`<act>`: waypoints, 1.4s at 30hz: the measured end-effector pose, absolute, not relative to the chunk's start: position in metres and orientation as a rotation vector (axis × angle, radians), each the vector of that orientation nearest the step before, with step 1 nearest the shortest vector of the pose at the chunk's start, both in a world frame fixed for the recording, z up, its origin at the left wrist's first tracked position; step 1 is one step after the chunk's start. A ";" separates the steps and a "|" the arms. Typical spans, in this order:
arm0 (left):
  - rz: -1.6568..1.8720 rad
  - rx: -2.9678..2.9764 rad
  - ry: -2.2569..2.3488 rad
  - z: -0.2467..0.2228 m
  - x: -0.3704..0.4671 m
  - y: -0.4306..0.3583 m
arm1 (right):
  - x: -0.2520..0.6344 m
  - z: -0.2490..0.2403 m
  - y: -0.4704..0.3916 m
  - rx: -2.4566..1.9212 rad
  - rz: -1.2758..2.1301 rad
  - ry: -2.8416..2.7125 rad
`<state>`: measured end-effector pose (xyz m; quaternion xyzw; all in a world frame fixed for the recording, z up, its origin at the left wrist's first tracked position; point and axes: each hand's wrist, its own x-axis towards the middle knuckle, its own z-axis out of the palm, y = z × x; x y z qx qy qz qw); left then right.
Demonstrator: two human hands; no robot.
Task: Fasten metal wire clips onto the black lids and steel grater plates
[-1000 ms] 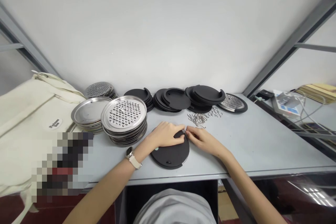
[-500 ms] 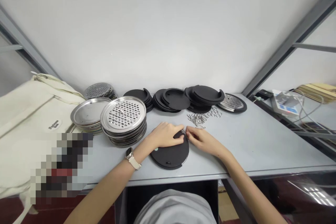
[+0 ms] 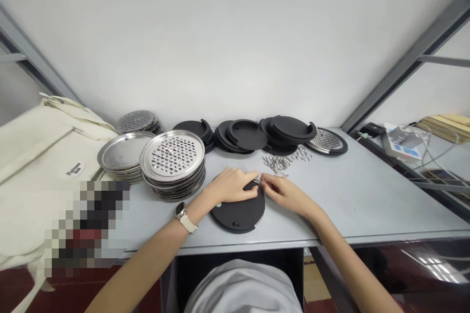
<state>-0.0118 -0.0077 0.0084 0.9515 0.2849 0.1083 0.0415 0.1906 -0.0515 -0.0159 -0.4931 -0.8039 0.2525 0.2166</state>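
A round black disc (image 3: 237, 215) with a small slot and a pale green spot lies near the table's front edge. My left hand (image 3: 235, 185) rests across its upper part, gripping the far edge, with thumb and index finger on either side of a thin metal hook (image 3: 257, 180). At the disc's right rim, my right hand (image 3: 279, 190) is closed in a pinch on the hook's outer end. Its fingertips partly cover the hook. Just beyond the hands lie a pile of metal hooks (image 3: 277, 162) and several small metal rings (image 3: 301, 154).
To the left stand stacked perforated metal grater discs (image 3: 172, 156) and plain-faced metal plates (image 3: 127, 151). Black round holders (image 3: 249, 137) are piled along the wall. A grater disc in a black holder (image 3: 326, 141) lies at back right. A cream bag (image 3: 47, 156) occupies the left end.
Both hands keep nearly the same grip at the disc's edge, with only slight finger movement around the hook. The whole view has shifted a little.
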 end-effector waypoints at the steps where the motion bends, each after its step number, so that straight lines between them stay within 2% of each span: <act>1: 0.326 2.907 0.874 0.009 -0.012 -0.008 | 0.190 -0.016 -0.052 -1.368 0.699 -2.228; 11: 0.308 2.886 0.881 0.007 -0.012 -0.008 | 0.189 -0.011 -0.052 -1.370 0.690 -2.247; 19: 0.676 2.796 0.621 0.002 -0.012 -0.005 | 0.188 -0.010 -0.052 -1.359 0.676 -2.265; 42: 0.591 2.516 0.579 -0.001 -0.012 0.001 | 0.188 -0.007 -0.052 -1.372 0.664 -2.256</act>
